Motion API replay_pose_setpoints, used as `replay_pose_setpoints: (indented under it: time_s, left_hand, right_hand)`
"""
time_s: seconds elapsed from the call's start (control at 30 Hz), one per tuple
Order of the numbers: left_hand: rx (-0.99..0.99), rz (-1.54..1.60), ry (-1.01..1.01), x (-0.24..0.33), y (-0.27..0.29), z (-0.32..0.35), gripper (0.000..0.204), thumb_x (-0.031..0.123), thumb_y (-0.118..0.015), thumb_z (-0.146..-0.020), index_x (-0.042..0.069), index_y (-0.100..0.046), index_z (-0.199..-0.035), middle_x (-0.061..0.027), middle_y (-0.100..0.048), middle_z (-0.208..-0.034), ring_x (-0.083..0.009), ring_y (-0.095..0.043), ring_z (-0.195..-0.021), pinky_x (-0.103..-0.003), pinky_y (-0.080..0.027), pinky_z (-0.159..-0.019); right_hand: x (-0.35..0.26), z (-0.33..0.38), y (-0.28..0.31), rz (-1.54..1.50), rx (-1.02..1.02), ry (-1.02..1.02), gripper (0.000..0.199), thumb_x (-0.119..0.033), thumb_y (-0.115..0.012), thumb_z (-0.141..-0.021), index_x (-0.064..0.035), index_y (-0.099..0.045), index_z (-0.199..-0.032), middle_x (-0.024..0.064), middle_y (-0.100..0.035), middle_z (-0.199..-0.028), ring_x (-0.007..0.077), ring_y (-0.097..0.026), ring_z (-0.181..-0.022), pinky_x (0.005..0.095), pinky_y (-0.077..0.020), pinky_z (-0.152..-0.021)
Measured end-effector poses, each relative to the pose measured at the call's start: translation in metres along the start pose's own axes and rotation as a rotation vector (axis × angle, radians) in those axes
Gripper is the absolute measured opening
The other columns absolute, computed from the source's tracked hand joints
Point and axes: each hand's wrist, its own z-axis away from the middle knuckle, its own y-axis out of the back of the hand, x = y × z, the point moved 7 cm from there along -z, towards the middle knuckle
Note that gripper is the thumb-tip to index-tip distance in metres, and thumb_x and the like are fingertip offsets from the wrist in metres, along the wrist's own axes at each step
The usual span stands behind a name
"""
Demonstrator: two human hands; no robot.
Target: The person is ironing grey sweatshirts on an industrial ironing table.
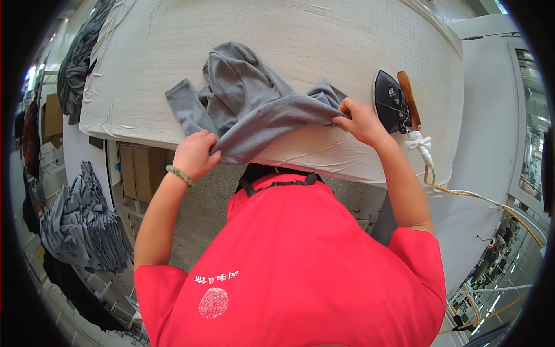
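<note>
Pinching crumpled grey cloth (245, 107), left hand (196, 155) and right hand (362, 122) span its long, smooth near side.

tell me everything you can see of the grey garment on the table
The grey garment is plain, soft-looking fabric, bunched and creased, its far part heaped on the white padded table. A narrow, sleeve-like piece lies at its left. The left hand grips its near left part, the right hand its right end; the stretch between looks smoother.
</note>
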Motion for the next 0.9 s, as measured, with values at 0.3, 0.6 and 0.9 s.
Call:
replay_pose_setpoints:
  time_s: [0.3, 0.6, 0.9]
  left_hand:
    - [0.021, 0.881, 0.31, -0.005, -0.07, 0.056, 0.024, 0.022, -0.078, -0.094, 0.002, -0.066, -0.095, -0.0025, -0.07, -0.087, -0.0129, -0.064, -0.081, -0.032, -0.05, -0.073]
    - [0.015, 1.193, 0.373, -0.035, -0.063, 0.066, 0.012, 0.01, -0.07, -0.102, 0.0, -0.069, -0.108, 0.0021, -0.069, -0.091, -0.0051, -0.063, -0.085, -0.024, -0.05, -0.076]
    - [0.565, 0.489, 0.427, -0.065, 0.016, 0.11, 0.016, 0.011, -0.071, -0.097, 0.003, -0.074, -0.11, -0.0059, -0.076, -0.094, -0.016, -0.071, -0.081, -0.03, -0.056, -0.075]
  right_hand:
    - [0.044, -0.008, -0.025, -0.405, -0.182, -0.027, 0.03, -0.022, -0.072, -0.101, 0.0033, -0.073, -0.115, 0.0091, -0.074, -0.093, 0.0149, -0.068, -0.086, 0.0321, -0.0552, -0.08]
    - [-0.001, -0.014, -0.016, -0.003, -0.366, 0.094, 0.024, -0.018, -0.071, -0.095, 0.0032, -0.074, -0.107, 0.0117, -0.075, -0.086, 0.0152, -0.07, -0.081, 0.0326, -0.0571, -0.077]
    - [-0.081, 0.017, 0.042, 0.106, -0.117, 0.211, 0.013, -0.009, -0.069, -0.093, 0.0008, -0.063, -0.097, 0.0126, -0.072, -0.081, 0.0199, -0.066, -0.071, 0.0338, -0.0558, -0.071]
